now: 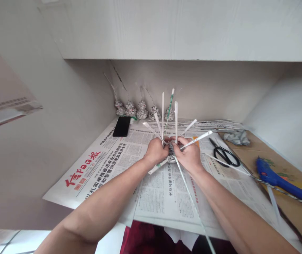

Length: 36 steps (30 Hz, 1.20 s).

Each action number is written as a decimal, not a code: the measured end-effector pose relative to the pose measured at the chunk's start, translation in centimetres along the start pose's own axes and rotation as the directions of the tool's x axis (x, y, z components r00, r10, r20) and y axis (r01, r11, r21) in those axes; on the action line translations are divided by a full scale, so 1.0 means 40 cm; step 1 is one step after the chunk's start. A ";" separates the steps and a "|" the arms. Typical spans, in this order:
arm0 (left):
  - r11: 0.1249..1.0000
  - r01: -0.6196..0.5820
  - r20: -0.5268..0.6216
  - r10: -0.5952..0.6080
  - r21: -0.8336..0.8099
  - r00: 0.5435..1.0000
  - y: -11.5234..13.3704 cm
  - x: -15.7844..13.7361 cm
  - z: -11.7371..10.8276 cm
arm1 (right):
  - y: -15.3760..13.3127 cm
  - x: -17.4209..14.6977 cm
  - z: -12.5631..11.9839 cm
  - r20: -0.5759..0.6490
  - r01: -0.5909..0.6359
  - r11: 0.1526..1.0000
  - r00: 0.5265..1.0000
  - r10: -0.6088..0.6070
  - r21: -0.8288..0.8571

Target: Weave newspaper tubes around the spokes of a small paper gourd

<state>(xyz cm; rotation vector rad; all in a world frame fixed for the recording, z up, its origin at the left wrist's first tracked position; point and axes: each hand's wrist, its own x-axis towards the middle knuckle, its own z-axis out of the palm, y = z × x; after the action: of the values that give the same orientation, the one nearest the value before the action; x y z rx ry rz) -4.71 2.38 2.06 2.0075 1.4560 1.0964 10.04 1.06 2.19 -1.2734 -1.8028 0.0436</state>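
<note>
Between my two hands sits a small woven paper piece [171, 159], made of rolled newspaper, with several paper tubes [176, 120] sticking up and out around it. My left hand [156, 150] is closed around its left side, fingers curled at the base of the tubes. Gripping the right side is my right hand [189, 151], thumb and fingers pinched on it. One long thin paper strip [190, 192] runs from the piece down towards my lap. Much of the woven part is hidden behind my fingers.
Newspaper sheets [151, 197] cover the table. Several gourd-shaped woven pieces [142, 110] line the back wall near a black phone [121, 126]. Rolled paper sticks [209, 125] lie behind. Right are scissors [226, 157], crumpled grey material [236, 137], and a blue glue gun [283, 181] on cardboard [256, 144].
</note>
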 end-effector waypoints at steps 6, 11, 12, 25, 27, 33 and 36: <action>0.999 0.050 0.045 -0.050 0.019 0.998 -0.008 0.007 0.003 | -0.003 0.006 -0.009 -0.026 -0.139 0.983 0.989 0.143 0.124; 0.996 0.083 0.037 -0.082 -0.037 0.996 -0.018 0.013 0.015 | 0.009 0.002 0.009 0.026 -0.243 0.915 0.968 0.248 0.323; 0.995 0.090 0.030 -0.089 -0.035 0.996 -0.017 0.013 0.015 | 0.010 0.001 0.012 0.035 -0.227 0.914 0.973 0.229 0.336; 0.912 0.315 -0.033 -0.335 -0.264 0.942 0.001 0.016 0.012 | -0.007 0.006 0.007 -0.060 -0.160 0.866 0.975 0.213 0.474; 0.888 0.325 -0.026 -0.352 -0.326 0.936 -0.005 0.017 0.019 | -0.004 0.007 0.009 -0.046 -0.176 0.848 0.972 0.229 0.500; 0.893 0.220 -0.092 -0.277 -0.393 0.957 -0.025 0.018 0.040 | 0.008 0.017 0.028 0.055 -0.401 0.566 0.847 0.529 0.720; 0.860 0.231 -0.099 -0.307 -0.455 0.946 -0.029 0.020 0.045 | 0.011 0.015 0.040 0.051 -0.383 0.506 0.832 0.552 0.773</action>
<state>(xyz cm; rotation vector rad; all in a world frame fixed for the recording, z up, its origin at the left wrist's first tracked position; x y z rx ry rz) -3.84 3.74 0.42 1.3801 1.3661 1.3500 9.24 2.40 1.41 -1.0268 -0.9810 0.8753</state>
